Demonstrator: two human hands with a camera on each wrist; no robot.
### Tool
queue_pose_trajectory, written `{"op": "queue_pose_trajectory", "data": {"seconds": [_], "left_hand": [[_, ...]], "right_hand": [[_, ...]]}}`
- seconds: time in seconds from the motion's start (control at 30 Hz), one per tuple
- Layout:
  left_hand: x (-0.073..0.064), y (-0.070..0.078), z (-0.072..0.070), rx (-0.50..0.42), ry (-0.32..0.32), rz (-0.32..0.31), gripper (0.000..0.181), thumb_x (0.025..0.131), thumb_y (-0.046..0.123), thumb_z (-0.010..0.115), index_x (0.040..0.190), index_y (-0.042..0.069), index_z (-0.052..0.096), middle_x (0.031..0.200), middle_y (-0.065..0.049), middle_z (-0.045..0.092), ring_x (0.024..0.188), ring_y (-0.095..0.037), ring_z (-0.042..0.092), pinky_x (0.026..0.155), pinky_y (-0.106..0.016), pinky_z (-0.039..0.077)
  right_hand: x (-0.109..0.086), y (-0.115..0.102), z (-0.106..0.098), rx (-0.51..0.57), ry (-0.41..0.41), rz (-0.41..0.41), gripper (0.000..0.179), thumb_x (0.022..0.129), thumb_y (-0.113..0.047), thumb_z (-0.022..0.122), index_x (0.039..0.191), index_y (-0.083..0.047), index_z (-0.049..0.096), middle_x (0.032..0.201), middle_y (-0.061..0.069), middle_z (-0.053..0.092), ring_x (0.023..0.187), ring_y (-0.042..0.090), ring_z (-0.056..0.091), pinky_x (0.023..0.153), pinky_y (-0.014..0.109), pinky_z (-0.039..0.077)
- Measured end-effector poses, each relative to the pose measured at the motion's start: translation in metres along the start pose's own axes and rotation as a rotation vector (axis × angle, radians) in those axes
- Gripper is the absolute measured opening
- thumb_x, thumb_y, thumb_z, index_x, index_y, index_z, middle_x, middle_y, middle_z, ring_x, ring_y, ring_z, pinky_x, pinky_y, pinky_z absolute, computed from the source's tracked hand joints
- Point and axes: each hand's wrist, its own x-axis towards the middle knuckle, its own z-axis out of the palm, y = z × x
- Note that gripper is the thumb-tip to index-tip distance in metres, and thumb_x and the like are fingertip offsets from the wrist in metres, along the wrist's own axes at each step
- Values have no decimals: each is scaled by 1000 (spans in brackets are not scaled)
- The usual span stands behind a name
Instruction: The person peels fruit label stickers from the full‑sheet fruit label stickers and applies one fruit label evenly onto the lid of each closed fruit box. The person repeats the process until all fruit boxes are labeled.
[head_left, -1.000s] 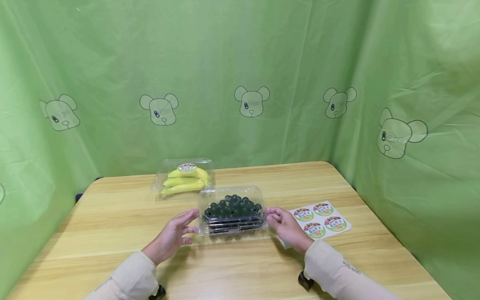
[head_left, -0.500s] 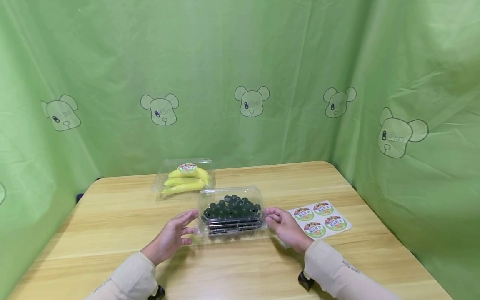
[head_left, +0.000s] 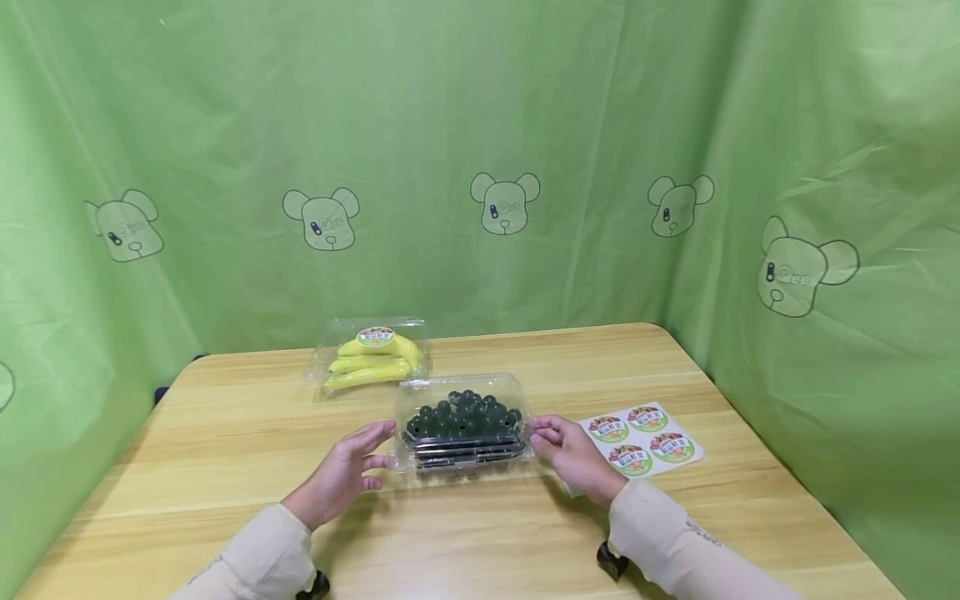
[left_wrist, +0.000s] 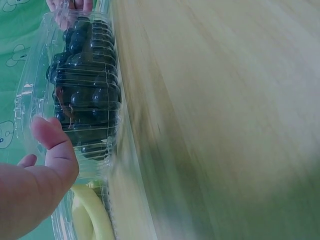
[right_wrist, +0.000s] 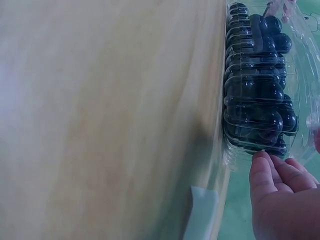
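Observation:
A clear plastic clamshell box (head_left: 461,458) of dark green grapes (head_left: 465,417) sits on the wooden table in front of me. My left hand (head_left: 345,467) is at the box's left end, its fingers spread and mostly straight, the tips at the plastic; the left wrist view shows them beside the lid's edge. At the opposite end, my right hand (head_left: 573,454) holds the box's side edge with bent fingers. In the right wrist view its fingertips (right_wrist: 262,157) meet the end of the box.
Behind and left of the grapes stands another clear box with bananas (head_left: 367,371), a round label (head_left: 375,336) on top. A white sheet of round fruit stickers (head_left: 671,447) lies to the right, partly beneath my right hand. Green curtains (head_left: 510,275) border the table.
Both hands keep their places at the ends of the grape box. The box has shifted only very slightly left; nothing is let go or opened.

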Motion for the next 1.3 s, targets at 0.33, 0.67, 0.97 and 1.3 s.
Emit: {"op": "queue_pose_trajectory", "data": {"seconds": [0.33,0.67,0.97,1.3], "left_hand": [[1,0,1,0,5,-7,67,102,36,37,150,-5,16,158,-23,12,93,-16,50,75,-30,42],[0,-1,2,4,10,-7,68,101,38,39,151,-4,17,158,-23,13,94,-16,49,74,-30,42],[3,0,2,21,-7,5,66,101,41,41,152,4,21,157,-21,14,93,-19,48,73,-31,42],[2,0,4,33,8,9,65,101,39,42,151,2,23,158,-21,15,93,-20,49,72,-31,42]], "right_hand": [[1,0,-2,-24,-1,23,36,97,-6,56,130,5,52,121,17,62,114,33,57,96,42,50],[-1,-3,-6,-35,-30,21,37,96,-6,57,130,6,51,121,17,62,113,32,58,94,39,51],[2,-4,-8,-45,-51,14,38,96,-8,59,130,6,50,121,16,61,113,32,57,93,39,51],[2,-6,-8,-60,-56,12,36,96,-8,59,129,5,52,120,13,61,115,31,56,93,39,51]]}}
